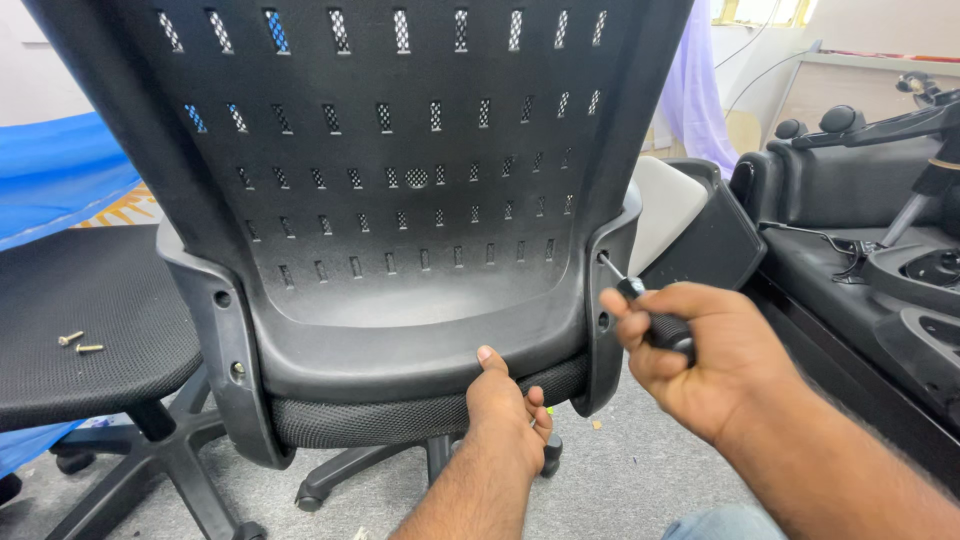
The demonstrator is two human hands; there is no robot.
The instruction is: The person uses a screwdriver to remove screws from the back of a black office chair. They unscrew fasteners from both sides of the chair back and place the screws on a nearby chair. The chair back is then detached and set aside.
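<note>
A black office chair fills the head view, its slotted plastic backrest (400,180) facing me. My left hand (508,410) grips the lower edge of the backrest, just above the mesh seat (400,418). My right hand (690,350) holds a black-handled screwdriver (640,305). Its tip points into a screw hole (602,257) on the right side bracket (610,320) of the chair. The left side bracket (228,350) shows a screw in a lower hole.
A second black mesh chair seat (90,330) stands to the left with two loose screws (78,343) on it. Chair bases with casters (310,497) rest on grey carpet. Stacked black chair parts (880,250) sit at the right, a blue sheet (50,170) at the left.
</note>
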